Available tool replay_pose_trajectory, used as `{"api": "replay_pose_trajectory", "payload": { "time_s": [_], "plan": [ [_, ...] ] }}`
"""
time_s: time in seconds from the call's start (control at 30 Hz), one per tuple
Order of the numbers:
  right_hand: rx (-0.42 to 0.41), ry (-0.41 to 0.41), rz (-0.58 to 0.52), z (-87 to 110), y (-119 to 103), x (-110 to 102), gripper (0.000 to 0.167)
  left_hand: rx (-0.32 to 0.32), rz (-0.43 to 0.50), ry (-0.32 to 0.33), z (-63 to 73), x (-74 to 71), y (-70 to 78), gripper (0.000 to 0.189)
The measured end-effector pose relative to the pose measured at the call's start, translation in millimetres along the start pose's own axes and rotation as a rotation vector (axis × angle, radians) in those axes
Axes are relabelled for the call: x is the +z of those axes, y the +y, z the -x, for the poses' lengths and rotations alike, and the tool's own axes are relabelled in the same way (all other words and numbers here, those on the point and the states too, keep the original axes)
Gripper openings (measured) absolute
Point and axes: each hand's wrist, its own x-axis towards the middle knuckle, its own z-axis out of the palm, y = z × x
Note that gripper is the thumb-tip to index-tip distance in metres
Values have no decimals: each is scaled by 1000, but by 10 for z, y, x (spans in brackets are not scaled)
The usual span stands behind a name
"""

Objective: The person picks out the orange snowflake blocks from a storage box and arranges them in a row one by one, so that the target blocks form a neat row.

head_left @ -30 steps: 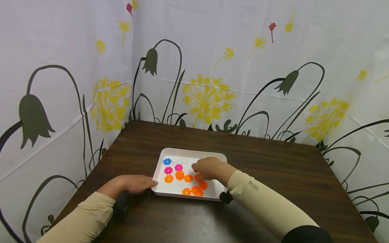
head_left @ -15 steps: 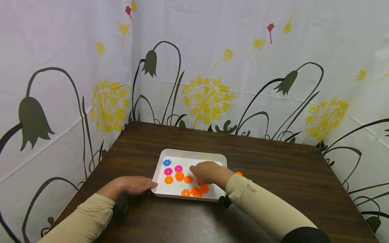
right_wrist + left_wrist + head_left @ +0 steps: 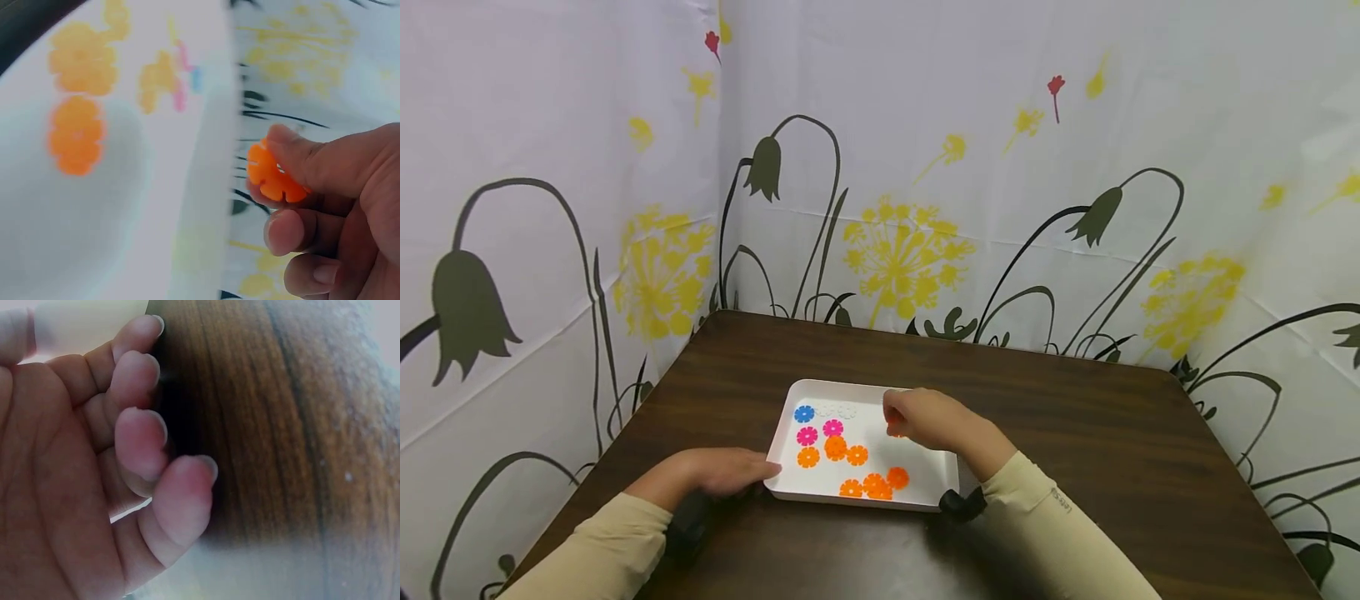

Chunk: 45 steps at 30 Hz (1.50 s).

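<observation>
My right hand is raised over the right part of the white tray. Between thumb and fingers it pinches an orange notched plastic disc, shaped like a flower. My left hand grips the tray's left rim, its thumb over the edge; the left wrist view shows its curled fingers beside the table. Lying in the tray are a blue disc, two pink discs, pale clear discs and several orange discs, some of them overlapping near the front wall.
The tray rests on a dark wood-grain table. Behind and to the left hangs a white curtain printed with flowers. A black wrist device under my right wrist overlaps the tray's front right corner.
My right hand has come up from among the orange discs with one disc pinched in it. One orange disc in the tray has slid toward the front. My left hand keeps its place at the rim.
</observation>
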Motion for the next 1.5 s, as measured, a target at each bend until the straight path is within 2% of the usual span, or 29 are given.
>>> {"api": "replay_pose_trajectory", "payload": {
  "time_s": [0.23,0.47,0.63,0.8,1.0,1.23,1.5],
  "plan": [
    [32,164,-277,399,106,-223,14,5,22,29,31,56,-3,33],
    [23,352,-410,782,281,-228,12,16,19,28,55,63,-3,32],
    [11,497,-417,967,368,-256,7,-8,3,33,62,47,-19,32],
    [-26,594,-397,1074,418,-345,7,-8,3,29,62,44,-19,32],
    [25,645,-381,1180,478,-362,1,-22,2,39,35,44,-12,31],
    [5,701,-366,1251,503,-399,6,-12,4,59,59,52,-11,30],
    [43,725,-350,1344,547,-464,4,-9,-1,55,46,41,-4,31]
  ]
}}
